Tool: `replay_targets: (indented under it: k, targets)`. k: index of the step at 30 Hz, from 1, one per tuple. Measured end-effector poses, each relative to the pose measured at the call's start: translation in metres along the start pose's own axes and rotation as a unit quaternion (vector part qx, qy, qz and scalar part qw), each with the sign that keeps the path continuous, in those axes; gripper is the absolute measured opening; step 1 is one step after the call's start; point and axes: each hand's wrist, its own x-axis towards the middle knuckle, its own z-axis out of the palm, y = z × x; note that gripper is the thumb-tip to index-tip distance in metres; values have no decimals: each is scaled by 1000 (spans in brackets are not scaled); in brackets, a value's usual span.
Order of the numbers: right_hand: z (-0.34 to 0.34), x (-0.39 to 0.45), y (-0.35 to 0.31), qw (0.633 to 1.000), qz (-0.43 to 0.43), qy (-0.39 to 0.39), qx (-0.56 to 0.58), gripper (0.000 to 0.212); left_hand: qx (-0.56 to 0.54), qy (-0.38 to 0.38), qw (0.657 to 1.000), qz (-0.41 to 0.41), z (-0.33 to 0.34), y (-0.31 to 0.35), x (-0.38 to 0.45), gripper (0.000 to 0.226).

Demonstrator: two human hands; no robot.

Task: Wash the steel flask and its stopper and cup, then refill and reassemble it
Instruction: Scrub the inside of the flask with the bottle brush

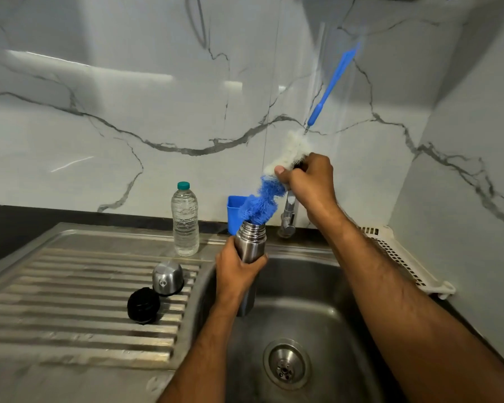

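My left hand [237, 269] grips the open steel flask [250, 242] upright over the sink basin [303, 315]. My right hand [309, 181] holds a long bottle brush [262, 199] around its white and blue bristles, thumb on the bristles. The blue bristle tip sits in the flask's mouth, and the blue handle slants up to the right. The steel cup [168, 277] stands upside down on the drainboard [70, 301], with the black stopper [143, 305] lying just in front of it.
A clear water bottle [185, 221] with a green cap stands at the drainboard's back edge. A blue plastic holder [235, 212] and the tap [288, 216] are behind the flask. A white dish rack [402, 257] lies right of the sink. The drain [285, 365] is open.
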Motion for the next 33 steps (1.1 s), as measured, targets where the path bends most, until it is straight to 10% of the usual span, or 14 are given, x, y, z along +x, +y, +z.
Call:
replay_targets:
  k: [22,33]
  targets:
    - [-18,-61,38,992,-49,-75,-87,38,-23,-74,994,74,14,7,-11,68]
    - [-79,-49,0,974,42,-182,127,31,41,-52,988,142,23,1,-11,74]
